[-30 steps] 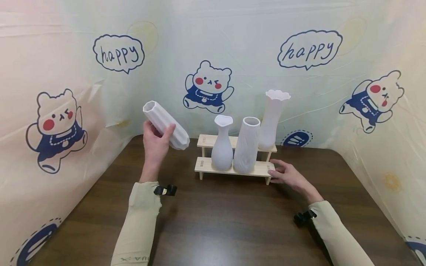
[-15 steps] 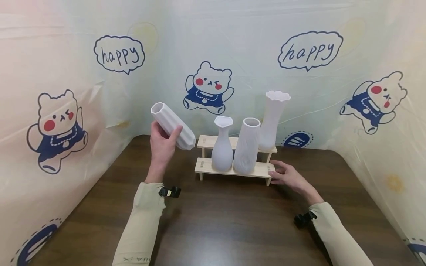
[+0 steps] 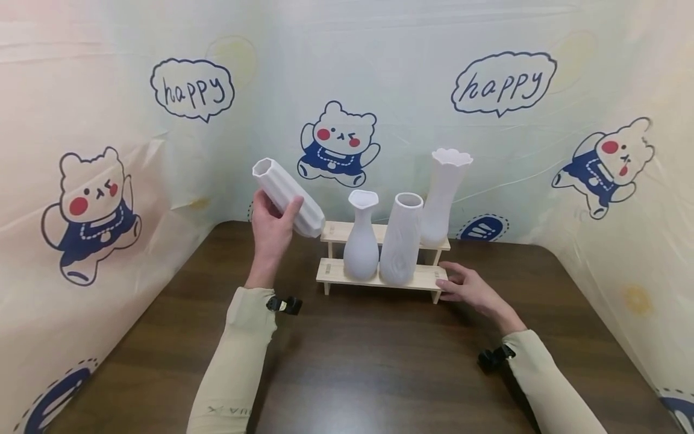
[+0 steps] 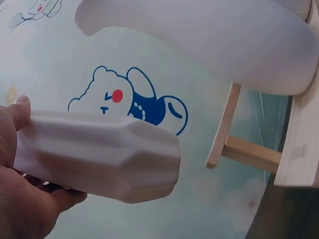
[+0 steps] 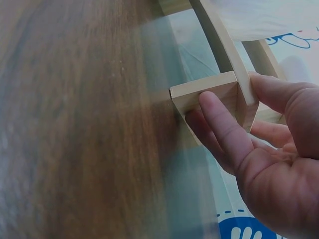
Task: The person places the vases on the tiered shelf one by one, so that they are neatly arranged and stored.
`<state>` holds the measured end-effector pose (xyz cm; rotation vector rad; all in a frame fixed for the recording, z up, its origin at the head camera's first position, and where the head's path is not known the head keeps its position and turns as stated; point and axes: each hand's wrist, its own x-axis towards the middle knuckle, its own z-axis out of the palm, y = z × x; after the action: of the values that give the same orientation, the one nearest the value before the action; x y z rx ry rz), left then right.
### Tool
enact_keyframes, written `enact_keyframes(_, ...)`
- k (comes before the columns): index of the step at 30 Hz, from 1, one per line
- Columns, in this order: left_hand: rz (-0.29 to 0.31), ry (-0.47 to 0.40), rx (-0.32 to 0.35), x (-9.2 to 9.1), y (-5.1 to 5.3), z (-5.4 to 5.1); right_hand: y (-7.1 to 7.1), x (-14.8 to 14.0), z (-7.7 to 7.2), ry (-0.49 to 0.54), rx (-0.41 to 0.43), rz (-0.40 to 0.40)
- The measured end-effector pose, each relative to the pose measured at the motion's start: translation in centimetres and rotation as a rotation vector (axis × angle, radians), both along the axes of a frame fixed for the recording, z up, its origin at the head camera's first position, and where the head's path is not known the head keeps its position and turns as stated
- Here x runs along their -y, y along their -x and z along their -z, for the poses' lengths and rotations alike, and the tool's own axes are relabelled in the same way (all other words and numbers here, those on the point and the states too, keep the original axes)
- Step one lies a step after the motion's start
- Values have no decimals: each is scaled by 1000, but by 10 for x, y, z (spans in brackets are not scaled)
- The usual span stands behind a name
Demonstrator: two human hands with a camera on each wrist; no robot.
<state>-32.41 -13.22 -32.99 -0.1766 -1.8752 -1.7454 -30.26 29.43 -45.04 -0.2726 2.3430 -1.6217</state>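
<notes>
My left hand [image 3: 273, 232] grips a white faceted vase [image 3: 289, 198], tilted with its mouth to the upper left and its base by the stand's left end. In the left wrist view the ribbed vase [image 4: 107, 157] lies across the palm, thumb on one side. A two-step wooden stand [image 3: 338, 274] bears a curvy white vase [image 3: 361, 250] and a tapered white vase [image 3: 400, 247] on the lower step. On the upper step, a tall scallop-rimmed vase [image 3: 441, 196] stands at the right. My right hand [image 3: 470, 288] holds the lower step's right end, fingers [image 5: 222, 122] against its leg.
The stand rests on a dark brown table [image 3: 347, 355]. Behind and to the sides hangs a pale curtain [image 3: 412, 72] printed with bears. The left part of the upper step [image 3: 332, 229] is bare.
My left hand has moved right with the tilted vase and slightly up, bringing its base close to the upper step's left end. My right hand stays at the stand.
</notes>
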Motion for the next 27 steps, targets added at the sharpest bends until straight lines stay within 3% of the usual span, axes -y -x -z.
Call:
enact_keyframes(4, 6, 13, 12, -8, 6, -3, 0, 1, 0, -4, 0, -5)
enact_keyframes(13, 6, 151, 38, -26, 15, -10, 0, -1, -1, -6, 7, -10)
enact_keyframes(27, 38, 186, 59, -44, 30, -8, 1, -1, 0, -4, 13, -5)
